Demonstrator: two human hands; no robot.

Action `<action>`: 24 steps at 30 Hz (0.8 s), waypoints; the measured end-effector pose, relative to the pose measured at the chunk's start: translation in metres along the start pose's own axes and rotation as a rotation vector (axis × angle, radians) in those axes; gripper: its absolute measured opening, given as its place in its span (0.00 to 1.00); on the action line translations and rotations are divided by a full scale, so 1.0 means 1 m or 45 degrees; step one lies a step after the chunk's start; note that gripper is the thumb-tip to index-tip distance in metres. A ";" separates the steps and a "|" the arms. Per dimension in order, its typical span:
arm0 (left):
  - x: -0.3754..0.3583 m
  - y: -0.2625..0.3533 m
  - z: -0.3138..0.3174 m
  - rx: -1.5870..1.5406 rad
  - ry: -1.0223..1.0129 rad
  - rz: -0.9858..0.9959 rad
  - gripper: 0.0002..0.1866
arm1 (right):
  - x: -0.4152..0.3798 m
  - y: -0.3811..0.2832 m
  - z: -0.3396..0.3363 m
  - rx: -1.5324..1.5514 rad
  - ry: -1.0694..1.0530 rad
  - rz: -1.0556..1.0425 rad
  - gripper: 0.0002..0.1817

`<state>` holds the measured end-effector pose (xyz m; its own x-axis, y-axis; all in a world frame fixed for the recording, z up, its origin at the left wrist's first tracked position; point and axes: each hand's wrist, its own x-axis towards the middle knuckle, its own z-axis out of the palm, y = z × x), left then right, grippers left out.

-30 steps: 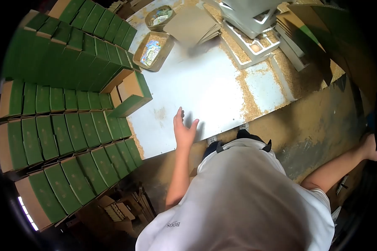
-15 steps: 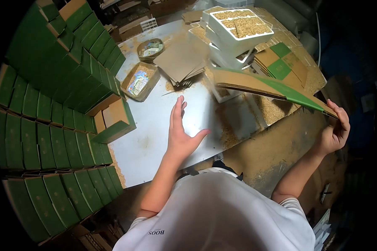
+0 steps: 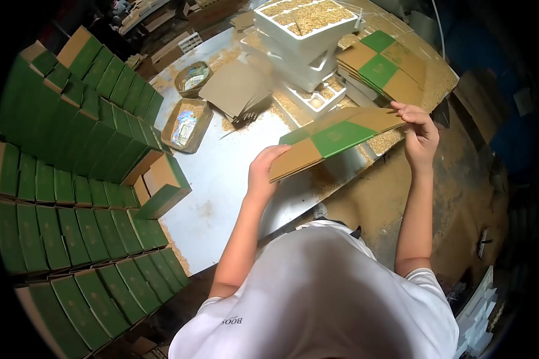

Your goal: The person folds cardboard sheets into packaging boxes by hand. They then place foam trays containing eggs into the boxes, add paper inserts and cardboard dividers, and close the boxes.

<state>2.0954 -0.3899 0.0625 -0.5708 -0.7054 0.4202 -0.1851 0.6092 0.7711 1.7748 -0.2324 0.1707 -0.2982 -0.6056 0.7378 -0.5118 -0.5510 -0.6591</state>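
Observation:
A flattened cardboard box (image 3: 343, 139), brown with a green panel, is held level above the front edge of the table. My left hand (image 3: 264, 170) grips its left end, fingers on the top face. At the opposite end my right hand (image 3: 419, 133) is closed on the corner, with the thumb side underneath hidden. Behind it on the table lies a stack of similar flat boxes (image 3: 395, 63). Grey-brown cardboard sheets (image 3: 234, 90) sit farther left, apart from both hands.
White foam boxes (image 3: 308, 45) filled with grain-like material are stacked at the back. Two small bins (image 3: 205, 127) of colourful packets stand on the white table (image 3: 212, 194). Assembled green boxes (image 3: 60, 239) are piled on the left, near an open box (image 3: 165, 182).
The flattened box has come down and toward me, swinging to the left. My left hand, open before, has closed on its left end; my right hand still holds the other end.

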 end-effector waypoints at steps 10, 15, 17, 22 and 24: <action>0.016 0.041 0.022 0.093 0.106 -0.148 0.17 | -0.005 0.021 -0.024 -0.116 0.124 0.143 0.13; 0.018 -0.003 0.042 0.125 0.107 -0.173 0.19 | -0.007 0.054 -0.012 -0.253 0.057 0.350 0.11; 0.017 -0.016 0.048 0.184 0.170 -0.110 0.19 | -0.001 0.043 -0.008 -0.414 -0.006 0.425 0.09; 0.021 0.002 0.046 0.232 0.197 -0.072 0.17 | 0.055 -0.038 0.007 -1.355 -0.524 0.080 0.19; 0.016 -0.001 0.053 0.236 0.221 -0.081 0.18 | 0.070 -0.044 0.034 -0.955 -0.790 0.049 0.23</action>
<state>2.0443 -0.3826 0.0428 -0.4105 -0.7864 0.4616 -0.3686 0.6061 0.7048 1.8035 -0.2698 0.2460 0.0418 -0.9288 0.3683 -0.9549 -0.1456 -0.2589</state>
